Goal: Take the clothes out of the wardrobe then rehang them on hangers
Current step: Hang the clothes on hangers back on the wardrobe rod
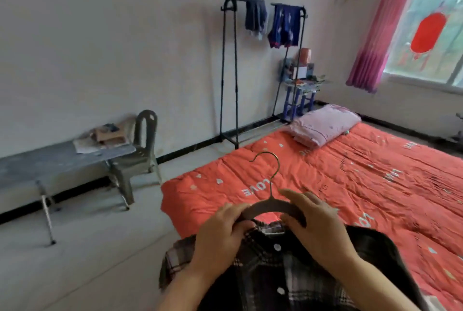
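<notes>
Red quilt (350, 185); left hand (220, 233), right hand (318, 225) hold hanger (270, 206), ends hidden; shirt (288, 273) cropped.

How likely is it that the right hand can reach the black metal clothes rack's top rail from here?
Probably not. The right hand grips the grey hanger in the dark plaid shirt, and the black metal clothes rack stands far off against the wall, beyond the orange-red quilt.
</notes>
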The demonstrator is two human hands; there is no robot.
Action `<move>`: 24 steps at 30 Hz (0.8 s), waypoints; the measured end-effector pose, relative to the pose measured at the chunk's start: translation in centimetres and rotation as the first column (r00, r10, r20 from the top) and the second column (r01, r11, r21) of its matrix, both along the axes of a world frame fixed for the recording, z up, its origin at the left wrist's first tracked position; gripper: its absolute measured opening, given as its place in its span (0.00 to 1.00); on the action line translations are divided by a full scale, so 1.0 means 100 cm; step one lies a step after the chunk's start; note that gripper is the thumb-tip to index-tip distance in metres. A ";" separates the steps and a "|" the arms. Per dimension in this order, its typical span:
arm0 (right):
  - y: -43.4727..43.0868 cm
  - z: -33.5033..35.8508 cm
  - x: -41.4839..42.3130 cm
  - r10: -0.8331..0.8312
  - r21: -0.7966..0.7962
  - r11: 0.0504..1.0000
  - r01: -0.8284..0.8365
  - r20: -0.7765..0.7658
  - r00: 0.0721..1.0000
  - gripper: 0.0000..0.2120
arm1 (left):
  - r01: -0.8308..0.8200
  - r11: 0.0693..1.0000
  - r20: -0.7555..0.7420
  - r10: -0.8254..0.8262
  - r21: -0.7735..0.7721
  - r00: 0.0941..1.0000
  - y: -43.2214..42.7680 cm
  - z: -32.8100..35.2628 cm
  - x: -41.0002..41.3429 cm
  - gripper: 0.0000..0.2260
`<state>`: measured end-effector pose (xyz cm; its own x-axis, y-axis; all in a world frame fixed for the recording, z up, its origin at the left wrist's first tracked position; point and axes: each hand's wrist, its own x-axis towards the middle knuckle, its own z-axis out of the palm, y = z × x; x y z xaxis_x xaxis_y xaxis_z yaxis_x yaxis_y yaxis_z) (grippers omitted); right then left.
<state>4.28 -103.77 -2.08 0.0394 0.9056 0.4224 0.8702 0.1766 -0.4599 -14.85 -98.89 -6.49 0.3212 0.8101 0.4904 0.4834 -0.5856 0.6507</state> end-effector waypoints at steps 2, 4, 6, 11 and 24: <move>0.015 0.012 -0.058 0.082 0.106 0.990 -0.087 0.056 0.995 0.21 | -0.138 0.985 -0.001 0.139 0.105 0.990 -0.002 0.024 -0.068 0.18; 0.029 0.025 -0.115 0.169 0.202 0.962 -0.186 0.102 0.980 0.20 | -0.246 0.950 -0.017 0.253 0.191 0.967 -0.006 0.043 -0.131 0.18; 0.042 0.039 -0.169 0.263 0.258 0.920 -0.294 0.147 0.954 0.20 | -0.323 0.916 -0.026 0.338 0.238 0.941 -0.010 0.058 -0.187 0.19; 0.086 0.060 -0.287 0.501 0.264 0.790 -0.553 0.241 0.831 0.24 | -0.499 0.788 -0.001 0.535 0.359 0.845 -0.010 0.086 -0.310 0.19; 0.205 0.104 -0.610 0.823 0.514 0.249 -0.821 0.335 0.459 0.18 | -0.832 0.312 -0.060 0.945 0.458 0.321 -0.012 0.142 -0.554 0.19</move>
